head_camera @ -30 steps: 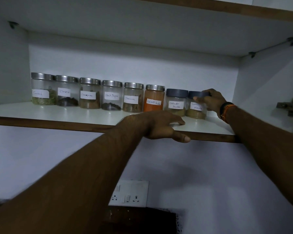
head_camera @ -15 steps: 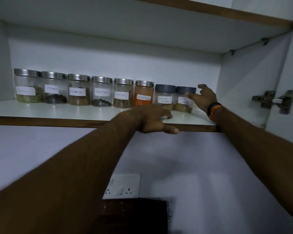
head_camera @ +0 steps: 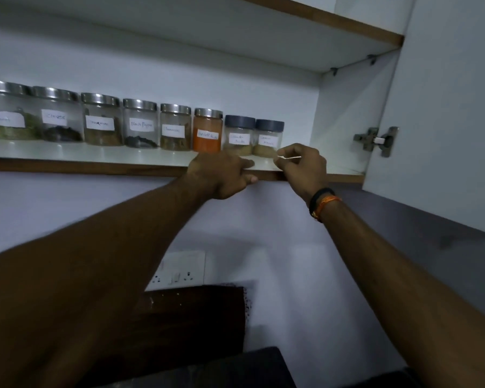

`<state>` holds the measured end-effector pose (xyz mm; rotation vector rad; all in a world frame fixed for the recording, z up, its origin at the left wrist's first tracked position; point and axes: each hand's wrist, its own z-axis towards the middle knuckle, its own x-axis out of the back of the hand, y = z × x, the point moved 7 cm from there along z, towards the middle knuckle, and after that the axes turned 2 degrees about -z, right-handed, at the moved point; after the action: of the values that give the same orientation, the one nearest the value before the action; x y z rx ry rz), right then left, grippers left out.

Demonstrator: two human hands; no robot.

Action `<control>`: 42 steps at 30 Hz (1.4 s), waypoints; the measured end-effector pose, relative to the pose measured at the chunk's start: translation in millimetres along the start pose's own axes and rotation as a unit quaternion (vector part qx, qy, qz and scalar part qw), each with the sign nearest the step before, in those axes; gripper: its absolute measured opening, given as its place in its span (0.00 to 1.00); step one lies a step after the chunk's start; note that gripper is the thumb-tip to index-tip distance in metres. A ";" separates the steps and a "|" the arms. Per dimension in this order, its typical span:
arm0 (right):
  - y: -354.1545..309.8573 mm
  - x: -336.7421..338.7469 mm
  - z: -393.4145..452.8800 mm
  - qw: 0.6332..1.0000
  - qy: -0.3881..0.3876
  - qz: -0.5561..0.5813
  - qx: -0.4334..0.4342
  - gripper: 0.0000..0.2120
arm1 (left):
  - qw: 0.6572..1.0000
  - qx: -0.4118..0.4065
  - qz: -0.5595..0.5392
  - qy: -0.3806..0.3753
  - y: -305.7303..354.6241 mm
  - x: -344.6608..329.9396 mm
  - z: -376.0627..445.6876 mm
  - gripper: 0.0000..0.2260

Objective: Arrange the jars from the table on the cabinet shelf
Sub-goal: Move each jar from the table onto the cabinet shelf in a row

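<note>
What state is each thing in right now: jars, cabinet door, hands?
Six steel-lidded jars: lidded, upright, in a row on the shelf.
Two grey-lidded jars: lidded, upright, right end of row.
Cabinet door: open.
Left hand: gripping the shelf edge.
Right hand: off the jars, pinching a thin white strip.
</note>
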<state>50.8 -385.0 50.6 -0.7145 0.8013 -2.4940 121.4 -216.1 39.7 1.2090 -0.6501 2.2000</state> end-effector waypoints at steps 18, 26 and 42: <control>91.2 -35.2 -274.1 0.966 -0.164 -0.013 -0.198 0.06 | 0.976 0.012 -0.155 -0.154 121.4 -174.5 -213.0 0.39; 173.6 -58.9 -423.8 0.893 -0.337 -0.145 -0.260 0.07 | 0.895 0.019 -0.229 -0.382 166.6 -295.5 -347.5 0.33; 232.9 -54.1 -560.0 0.778 -0.457 -0.246 -0.354 0.46 | 0.839 0.010 -0.259 -0.479 218.7 -342.5 -466.8 0.25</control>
<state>-180.2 -300.6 -506.5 -2.3989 1.2129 -1.6853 -149.7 -157.2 -513.5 2.1904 -0.5459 1.0573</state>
